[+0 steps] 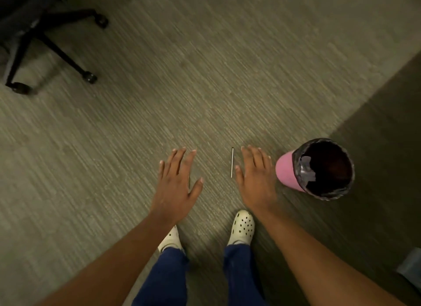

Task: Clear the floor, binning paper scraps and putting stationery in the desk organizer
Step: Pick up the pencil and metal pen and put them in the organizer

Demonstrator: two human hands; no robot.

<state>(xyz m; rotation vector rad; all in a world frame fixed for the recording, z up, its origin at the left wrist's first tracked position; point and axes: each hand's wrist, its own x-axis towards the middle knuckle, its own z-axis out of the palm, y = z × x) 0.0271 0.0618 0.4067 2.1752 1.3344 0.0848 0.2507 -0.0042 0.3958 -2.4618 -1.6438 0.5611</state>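
Observation:
A thin silver pen or pencil (232, 162) lies on the grey carpet between my hands, just left of my right thumb. A second thin stick (188, 180) lies mostly hidden under my left hand (176, 182), which is spread flat, palm down, holding nothing. My right hand (256, 175) is also spread open, palm down, empty. Right of it stands a pink bin (286, 172) lined with a black bag, with a pale scrap visible inside its rim.
A black office chair base with castors (52, 50) stands at the upper left. My feet in white clogs (242, 227) are below the hands. A darker floor strip runs along the right, with a grey object (411, 264) at the lower right edge.

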